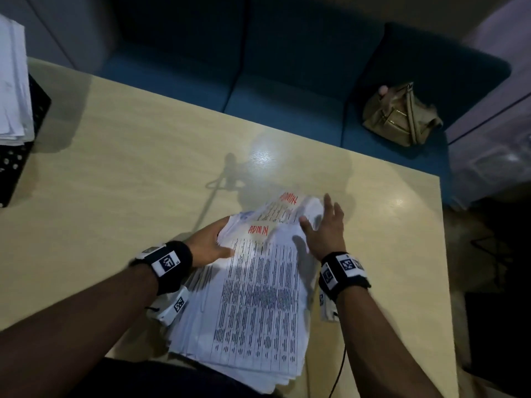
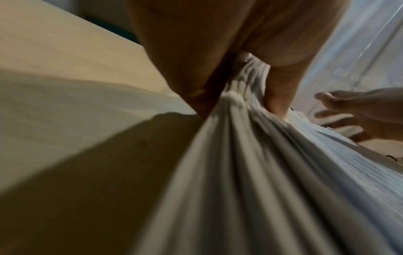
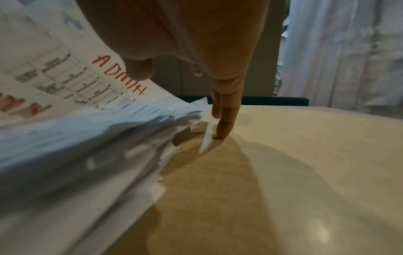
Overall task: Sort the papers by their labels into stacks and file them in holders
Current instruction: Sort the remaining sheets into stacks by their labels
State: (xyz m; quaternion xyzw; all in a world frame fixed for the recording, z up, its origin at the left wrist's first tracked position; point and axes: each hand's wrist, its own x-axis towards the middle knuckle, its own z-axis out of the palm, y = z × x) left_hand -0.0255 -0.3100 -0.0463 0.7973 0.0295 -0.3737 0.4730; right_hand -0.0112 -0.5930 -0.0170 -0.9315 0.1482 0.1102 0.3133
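A thick stack of white printed papers (image 1: pixel 258 297) lies on the pale wooden table (image 1: pixel 129 153) near its front edge. The top sheet bears a red "ADMIN" label (image 1: pixel 258 229). A lifted sheet behind it shows the same word (image 1: pixel 288 199), also plain in the right wrist view (image 3: pixel 119 77). My left hand (image 1: pixel 218 239) grips the stack's left edge (image 2: pixel 261 172), thumb on top and fingers beneath. My right hand (image 1: pixel 319 216) is at the stack's far right corner with fingers straight and spread. One fingertip (image 3: pixel 222 132) touches the table beside the ragged paper edges (image 3: pixel 76 146).
A black mesh holder (image 1: pixel 17 156) at the far left edge carries more white papers (image 1: pixel 11 81). Behind the table is a blue sofa (image 1: pixel 287 81) with a tan handbag (image 1: pixel 399 116) on it. A thin cable (image 1: pixel 342 366) hangs by my right forearm.
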